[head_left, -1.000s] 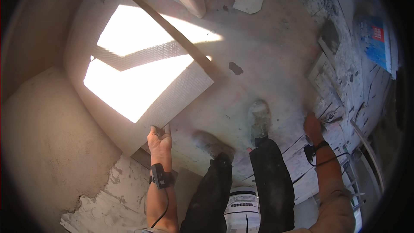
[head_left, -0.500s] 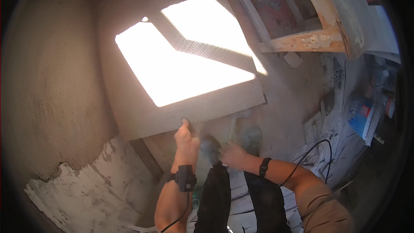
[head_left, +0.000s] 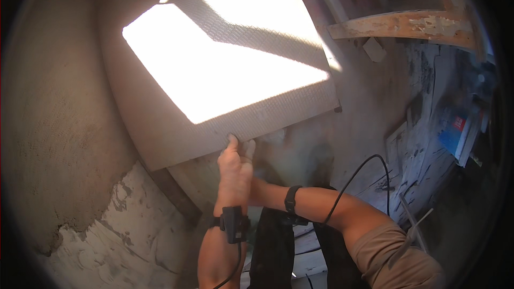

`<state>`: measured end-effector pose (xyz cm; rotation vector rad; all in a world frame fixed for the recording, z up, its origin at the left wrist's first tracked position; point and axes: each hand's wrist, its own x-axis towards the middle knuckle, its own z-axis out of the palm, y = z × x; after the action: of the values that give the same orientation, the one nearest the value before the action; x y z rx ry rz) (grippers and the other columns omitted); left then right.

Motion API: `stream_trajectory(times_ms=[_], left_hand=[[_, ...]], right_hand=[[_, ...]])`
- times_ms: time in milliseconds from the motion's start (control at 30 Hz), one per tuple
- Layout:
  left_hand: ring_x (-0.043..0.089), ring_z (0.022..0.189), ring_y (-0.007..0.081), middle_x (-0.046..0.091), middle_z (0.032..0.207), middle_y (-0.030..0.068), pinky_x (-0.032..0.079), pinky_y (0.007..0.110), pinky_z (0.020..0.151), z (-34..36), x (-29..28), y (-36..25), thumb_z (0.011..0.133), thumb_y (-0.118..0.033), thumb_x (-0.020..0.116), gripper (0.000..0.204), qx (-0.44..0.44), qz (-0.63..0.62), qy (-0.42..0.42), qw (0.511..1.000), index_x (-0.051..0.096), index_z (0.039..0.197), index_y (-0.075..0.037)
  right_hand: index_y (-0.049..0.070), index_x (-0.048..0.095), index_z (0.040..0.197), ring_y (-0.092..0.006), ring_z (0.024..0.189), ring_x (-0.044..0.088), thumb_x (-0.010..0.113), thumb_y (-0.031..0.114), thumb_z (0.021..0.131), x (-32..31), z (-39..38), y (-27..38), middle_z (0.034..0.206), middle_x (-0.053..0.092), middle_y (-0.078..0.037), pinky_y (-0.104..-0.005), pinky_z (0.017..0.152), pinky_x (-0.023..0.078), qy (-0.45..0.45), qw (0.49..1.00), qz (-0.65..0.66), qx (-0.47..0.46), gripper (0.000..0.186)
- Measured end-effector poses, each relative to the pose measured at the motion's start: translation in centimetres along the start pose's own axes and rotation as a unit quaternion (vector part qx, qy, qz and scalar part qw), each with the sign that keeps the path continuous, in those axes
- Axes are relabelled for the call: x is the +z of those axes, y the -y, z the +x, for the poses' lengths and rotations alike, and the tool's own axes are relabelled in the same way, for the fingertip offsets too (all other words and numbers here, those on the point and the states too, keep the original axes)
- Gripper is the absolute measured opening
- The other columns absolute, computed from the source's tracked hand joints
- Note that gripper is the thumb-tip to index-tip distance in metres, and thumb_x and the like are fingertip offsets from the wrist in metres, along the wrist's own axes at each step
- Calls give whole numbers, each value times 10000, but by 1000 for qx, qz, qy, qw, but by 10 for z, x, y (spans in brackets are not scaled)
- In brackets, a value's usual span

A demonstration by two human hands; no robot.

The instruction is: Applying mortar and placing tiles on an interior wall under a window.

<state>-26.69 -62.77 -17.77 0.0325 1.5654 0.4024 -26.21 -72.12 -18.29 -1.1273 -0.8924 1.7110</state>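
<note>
A large flat ribbed board [head_left: 267, 113] spreads out in front of me, with bright sunlit patches over much of its surface. At its near edge, my left hand [head_left: 235, 168] has its thumb on the upper face and its fingers around the edge, gripping it. My right hand [head_left: 258, 190] passes behind the left wrist, below the board's edge. The left wrist hides most of it, so its fingers do not show. A black strap with a small box [head_left: 233, 225] and cable sits on my left forearm.
A plastered wall [head_left: 69, 118] rises on the left, its lower part rough and whitish. A worn wooden frame [head_left: 407, 24] stands at the far right. A blue package [head_left: 453, 135] lies at the right. A black cable [head_left: 357, 167] loops over my right arm.
My right hand has moved left from near my shoes to behind the left wrist. The left hand keeps its grip at the board's edge. The view has shifted.
</note>
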Motion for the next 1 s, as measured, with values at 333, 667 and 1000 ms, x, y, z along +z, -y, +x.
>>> stream_trajectory(times_ms=[333, 667, 1000], left_hand=[[536, 1025, 279, 537, 1120, 122, 479, 452, 955, -11, 11, -6, 958, -175, 546, 263, -31, -16, 7, 999, 498, 1136, 11], [544, 1022, 294, 541, 1139, 120, 450, 487, 950, 14, 1, 9, 976, -182, 505, 259, 0, -24, 17, 1000, 494, 1155, 6], [557, 906, 211, 569, 1016, 83, 482, 357, 774, -35, -27, 7, 946, -216, 532, 308, 29, 173, 35, 984, 498, 1165, -4]], right_hand=[[27, 561, 1097, -256, 1104, 523, 518, 131, 912, 14, 33, -3, 1141, 565, -137, -373, 942, 427, -113, 986, 122, 9, 216], [35, 590, 1005, -253, 1011, 551, 524, 119, 880, -15, -21, -5, 1061, 582, -123, -371, 870, 460, -79, 942, -322, -44, 165], [71, 612, 1001, -366, 851, 620, 590, 278, 848, -107, -305, 88, 902, 639, -175, -455, 734, 496, -268, 784, -433, 356, 258]])
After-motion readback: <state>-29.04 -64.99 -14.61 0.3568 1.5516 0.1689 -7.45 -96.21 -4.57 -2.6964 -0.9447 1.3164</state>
